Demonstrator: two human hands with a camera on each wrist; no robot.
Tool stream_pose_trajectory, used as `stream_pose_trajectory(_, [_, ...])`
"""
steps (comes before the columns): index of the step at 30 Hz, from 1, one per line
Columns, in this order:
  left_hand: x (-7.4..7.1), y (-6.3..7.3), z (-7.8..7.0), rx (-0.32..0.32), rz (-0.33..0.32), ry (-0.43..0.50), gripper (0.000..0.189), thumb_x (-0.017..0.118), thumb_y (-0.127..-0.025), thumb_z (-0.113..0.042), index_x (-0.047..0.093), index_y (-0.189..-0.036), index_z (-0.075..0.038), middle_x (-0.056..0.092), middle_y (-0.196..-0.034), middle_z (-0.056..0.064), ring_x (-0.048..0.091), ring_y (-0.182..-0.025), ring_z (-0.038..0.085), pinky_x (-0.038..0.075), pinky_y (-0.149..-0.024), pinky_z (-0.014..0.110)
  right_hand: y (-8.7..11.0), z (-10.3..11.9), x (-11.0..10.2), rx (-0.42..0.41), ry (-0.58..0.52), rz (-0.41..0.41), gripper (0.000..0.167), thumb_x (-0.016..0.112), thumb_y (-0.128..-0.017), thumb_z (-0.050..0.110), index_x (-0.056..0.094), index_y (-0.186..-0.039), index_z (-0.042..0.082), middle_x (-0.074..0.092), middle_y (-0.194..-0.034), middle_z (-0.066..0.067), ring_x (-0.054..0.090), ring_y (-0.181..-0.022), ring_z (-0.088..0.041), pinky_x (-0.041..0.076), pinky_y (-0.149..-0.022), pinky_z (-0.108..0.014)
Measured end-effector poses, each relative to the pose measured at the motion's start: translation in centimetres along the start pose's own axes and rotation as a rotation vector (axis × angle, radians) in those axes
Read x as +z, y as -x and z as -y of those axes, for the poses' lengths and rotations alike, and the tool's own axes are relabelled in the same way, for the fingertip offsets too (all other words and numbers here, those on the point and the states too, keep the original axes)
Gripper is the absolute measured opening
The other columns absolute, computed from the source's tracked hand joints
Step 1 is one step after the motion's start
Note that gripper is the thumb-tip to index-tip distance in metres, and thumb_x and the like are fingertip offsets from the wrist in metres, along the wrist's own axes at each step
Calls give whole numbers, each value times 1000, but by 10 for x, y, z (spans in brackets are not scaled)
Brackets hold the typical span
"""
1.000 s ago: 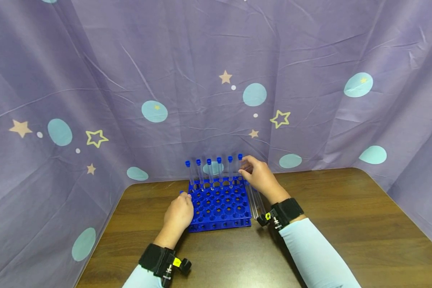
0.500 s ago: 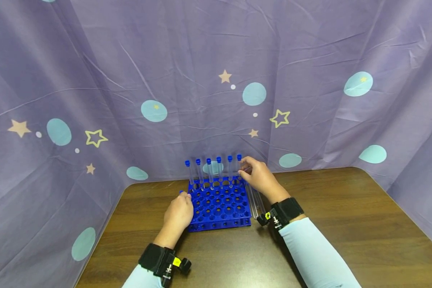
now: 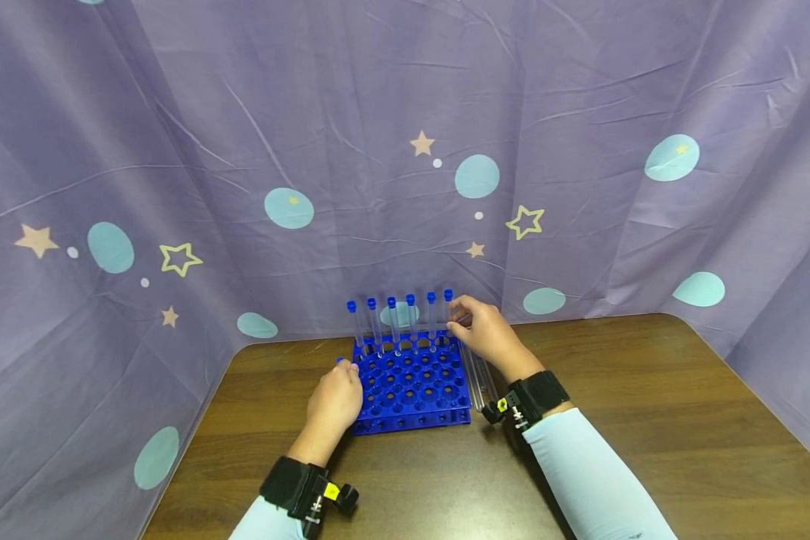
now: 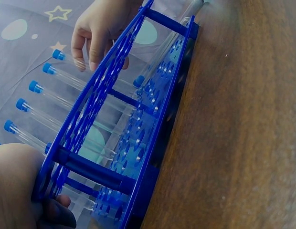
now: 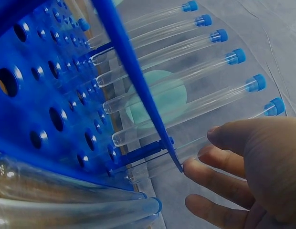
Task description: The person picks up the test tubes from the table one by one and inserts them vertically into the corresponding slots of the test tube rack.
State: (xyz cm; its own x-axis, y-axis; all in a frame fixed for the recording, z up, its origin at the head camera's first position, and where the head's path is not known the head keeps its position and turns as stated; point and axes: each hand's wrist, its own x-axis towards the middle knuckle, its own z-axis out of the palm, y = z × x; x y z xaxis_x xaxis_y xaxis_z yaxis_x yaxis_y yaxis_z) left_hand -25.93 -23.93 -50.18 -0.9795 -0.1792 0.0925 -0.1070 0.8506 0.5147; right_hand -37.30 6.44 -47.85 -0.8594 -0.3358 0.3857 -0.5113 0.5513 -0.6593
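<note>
Tube with a blue cap stands at the far right end of the rack, its rounded foot showing below the top plate; the right hand pinches it under the cap between thumb and fingertips. It should be light, stiff and smooth, apt to slip or spin in dry fingers, and breakable if it is glass. The straight wall just below the cap looks the best place to hold, and a gentle squeeze should do. The left hand has its fingers curled around the rack's left end, a sensible spot to steady such a light, hollow frame. Along the far row stand five other capped tubes, slim and clear, with no filling visible. Loose tubes, also clear, lie on the tabletop just beside the rack's right side. By the left hand a blue tip peeks out, perhaps another cap, though the rest is hidden.
</note>
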Motion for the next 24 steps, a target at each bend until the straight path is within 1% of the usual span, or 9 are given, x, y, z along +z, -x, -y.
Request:
stream_pose_trajectory(2, [0, 0, 0, 1, 1, 1, 43, 37, -122, -25, 70, -118, 2, 72, -90, 17, 75, -83, 34, 57, -63, 53, 0, 0, 0, 3, 0, 2, 37, 81, -105, 11, 71, -139, 1, 85, -114, -13, 84, -104, -31, 70, -91, -46])
stream_pose_trajectory(4, [1, 0, 0, 1, 0, 5, 43, 37, -122, -25, 70, -119, 2, 72, -90, 18, 76, -83, 35, 58, -64, 54, 0, 0, -1, 6, 2, 2, 37, 81, -105, 11, 71, -139, 1, 85, -115, -13, 84, -104, -31, 70, -92, -46])
stream_pose_trajectory(8, [2, -1, 0, 9, -14, 4, 43, 38, -122, -25, 70, -121, 3, 77, -96, 21, 81, -92, 42, 61, -68, 59, 0, -1, -1, 10, 7, 6, 37, 81, -105, 12, 70, -140, 0, 85, -116, -13, 84, -105, -31, 69, -92, -46])
stream_pose_trajectory(11, [2, -1, 1, 20, -24, -2, 42, 39, -121, -24, 70, -119, 3, 78, -99, 24, 82, -98, 48, 62, -72, 63, -1, -1, -1, 12, 3, 7, 37, 81, -105, 12, 71, -139, 0, 84, -116, -14, 84, -106, -31, 69, -93, -47])
stream_pose_trajectory(13, [3, -2, 2, 23, -24, -1, 42, 39, -121, -24, 70, -118, 3, 78, -99, 24, 82, -98, 48, 62, -73, 64, -1, -1, -2, 11, -1, 5, 37, 81, -105, 11, 71, -139, 0, 84, -115, -14, 84, -105, -32, 69, -92, -47])
stream_pose_trajectory(17, [2, -2, 2, 23, -22, -1, 42, 38, -121, -24, 70, -120, 4, 78, -100, 24, 82, -98, 47, 62, -73, 63, 0, -1, -2, 2, -10, 5, 37, 82, -104, 10, 71, -137, -1, 84, -114, -14, 84, -104, -32, 70, -92, -47])
stream_pose_trajectory(20, [3, -2, 2, 18, -12, 3, 44, 37, -122, -25, 70, -125, 4, 78, -101, 23, 81, -94, 43, 62, -70, 60, 0, -1, -2, 0, -16, 12, 38, 82, -103, 9, 71, -138, -2, 84, -113, -14, 84, -103, -31, 70, -91, -46])
stream_pose_trajectory(22, [3, -2, 2, 17, -8, 2, 45, 37, -122, -25, 70, -125, 4, 77, -99, 22, 80, -91, 40, 61, -69, 58, 0, -1, -2, 4, -22, 18, 39, 83, -103, 9, 71, -138, -2, 84, -113, -13, 84, -103, -31, 70, -91, -46])
stream_pose_trajectory(24, [3, -2, 3, 18, -7, 0, 44, 36, -122, -25, 70, -122, 4, 74, -93, 20, 79, -88, 39, 60, -67, 57, 0, 0, -3, 7, -27, 23, 41, 83, -102, 9, 70, -139, -2, 84, -112, -12, 84, -103, -31, 70, -91, -47])
